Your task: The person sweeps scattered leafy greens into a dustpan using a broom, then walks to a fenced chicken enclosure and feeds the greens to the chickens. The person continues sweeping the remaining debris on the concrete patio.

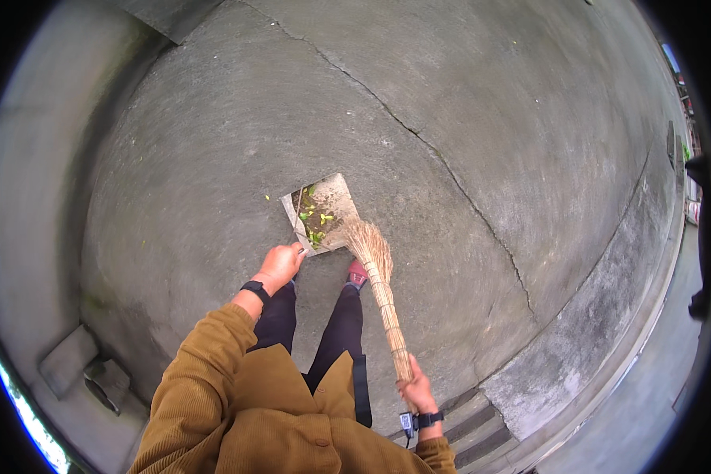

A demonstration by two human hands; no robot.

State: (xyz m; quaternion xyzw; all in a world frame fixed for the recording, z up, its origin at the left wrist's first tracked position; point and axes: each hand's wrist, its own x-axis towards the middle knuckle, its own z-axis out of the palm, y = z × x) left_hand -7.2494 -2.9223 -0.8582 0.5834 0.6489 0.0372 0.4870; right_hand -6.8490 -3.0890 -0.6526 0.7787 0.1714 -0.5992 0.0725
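My left hand is closed at the near left corner of a pale, squarish dustpan. Dark dirt and several green-yellow leaves lie in the pan. A thin stick-like piece runs along its left side; whether it belongs to the pan I cannot tell. My right hand grips the lower part of a straw whisk broom, bound with several rings. The broom's flared bristles reach the pan's near right edge, by my pink shoe.
Grey concrete floor surrounds me, with a long crack running across the right. A concrete wall rises on the left. A slotted drain cover lies at the lower right, beside a raised edge. A small leaf sits left of the pan.
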